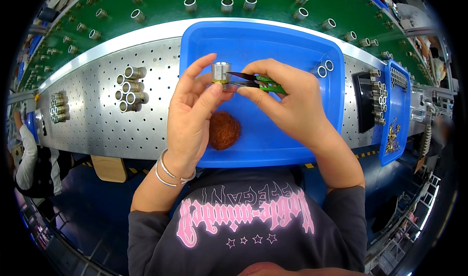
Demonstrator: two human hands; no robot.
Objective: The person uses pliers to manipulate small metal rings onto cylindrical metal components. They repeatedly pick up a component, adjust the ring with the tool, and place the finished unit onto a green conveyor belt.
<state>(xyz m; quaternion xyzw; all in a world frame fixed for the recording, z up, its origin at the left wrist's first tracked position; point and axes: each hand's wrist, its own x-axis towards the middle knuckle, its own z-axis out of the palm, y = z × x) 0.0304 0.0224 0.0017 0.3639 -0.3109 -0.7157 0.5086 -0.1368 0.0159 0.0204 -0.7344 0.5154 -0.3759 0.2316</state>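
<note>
Upright over the blue tray, a short shiny metal sleeve with a brass-coloured lower band is held between the thumb and fingers of my left hand. My right hand grips small thread snips with black pointed blades and green handles. The two blades are apart, their tips at the sleeve's side; whether they touch it I cannot tell. Below the sleeve, a reddish-brown ball of tangled fibre lies in the tray beside my left wrist. Two metal sleeves rest at the tray's right side.
Beyond the tray runs a green conveyor belt carrying many scattered sleeves. A group of sleeves stands on the perforated metal table to the left. At the right are a black tray, more sleeves and a blue parts tray.
</note>
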